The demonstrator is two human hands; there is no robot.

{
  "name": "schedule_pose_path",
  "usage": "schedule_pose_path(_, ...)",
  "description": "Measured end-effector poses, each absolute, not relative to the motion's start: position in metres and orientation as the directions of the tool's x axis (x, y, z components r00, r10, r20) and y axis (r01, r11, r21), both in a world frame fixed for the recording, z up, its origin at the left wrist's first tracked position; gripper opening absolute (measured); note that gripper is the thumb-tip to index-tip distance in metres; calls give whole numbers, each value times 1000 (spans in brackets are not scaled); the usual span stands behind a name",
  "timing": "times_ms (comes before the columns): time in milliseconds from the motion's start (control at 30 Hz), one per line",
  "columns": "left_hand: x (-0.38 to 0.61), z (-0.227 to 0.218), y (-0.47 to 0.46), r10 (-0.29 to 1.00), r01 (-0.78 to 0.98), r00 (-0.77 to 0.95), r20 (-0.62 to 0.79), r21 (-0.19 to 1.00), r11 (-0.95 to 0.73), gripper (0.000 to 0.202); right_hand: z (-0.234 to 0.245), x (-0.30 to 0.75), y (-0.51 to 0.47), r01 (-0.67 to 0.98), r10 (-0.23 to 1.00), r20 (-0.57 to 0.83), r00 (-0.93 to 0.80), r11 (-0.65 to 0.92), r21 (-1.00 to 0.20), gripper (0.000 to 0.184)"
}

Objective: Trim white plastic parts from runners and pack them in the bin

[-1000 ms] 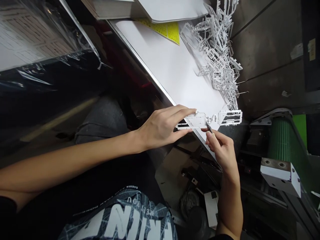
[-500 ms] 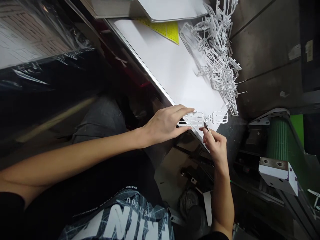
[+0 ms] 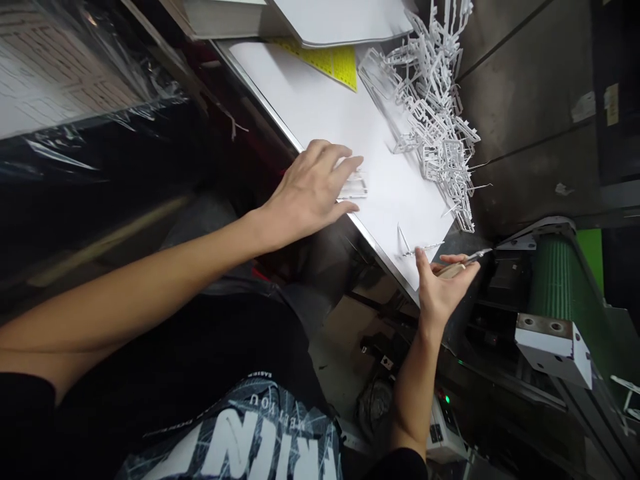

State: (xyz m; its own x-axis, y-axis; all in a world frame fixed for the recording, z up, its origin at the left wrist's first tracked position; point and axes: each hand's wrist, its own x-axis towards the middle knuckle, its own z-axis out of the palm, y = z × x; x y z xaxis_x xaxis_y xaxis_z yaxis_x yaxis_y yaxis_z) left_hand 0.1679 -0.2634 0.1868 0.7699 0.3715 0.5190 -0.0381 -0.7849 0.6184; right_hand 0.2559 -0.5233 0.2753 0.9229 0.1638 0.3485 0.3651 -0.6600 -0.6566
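Note:
My left hand (image 3: 313,190) reaches over the white table (image 3: 320,113) near its front edge. Its fingers are stretched over a small white plastic frame part (image 3: 354,185), which shows between fingers and thumb. My right hand (image 3: 440,287) is off the table's corner, palm turned up, loosely holding a thin cutting tool (image 3: 463,263) with a pale handle and a metal tip pointing right. A thin white sprue piece (image 3: 417,250) lies on the table corner just left of that hand.
A tangled pile of white plastic frames (image 3: 435,113) covers the table's right side. A yellow sheet (image 3: 337,60) and a grey tray (image 3: 345,20) lie at the back. To the right are a green roller (image 3: 553,280) and a white drilled block (image 3: 550,340). A plastic-wrapped stack (image 3: 60,73) is at left.
The joined white part was cut apart. My left hand carried one piece up and left along the table. My right hand moved right and turned palm up with the tool.

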Motion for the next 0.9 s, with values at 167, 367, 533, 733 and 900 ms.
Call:
schedule_pose_path(167,165,193,-276,341,-111,744,575,609,-786,53,263,263,-520,365,219,316,923,-757,-542,47)
schedule_pose_path(367,162,213,-291,308,-279,745,592,696,-662,37,264,284,-535,448,332,309,891,-750,-487,38)
schedule_pose_path(533,171,221,-300,191,-357,783,591,680,-640,39,257,305,-545,530,428,315,847,-732,-428,37)
schedule_pose_path(733,188,234,-292,40,-404,814,579,614,-678,84,270,302,-550,806,650,487,584,-535,-252,12)
schedule_pose_path(900,191,250,-281,-170,-376,921,351,677,-633,73,288,287,-554,959,815,517,262,-282,-41,12)
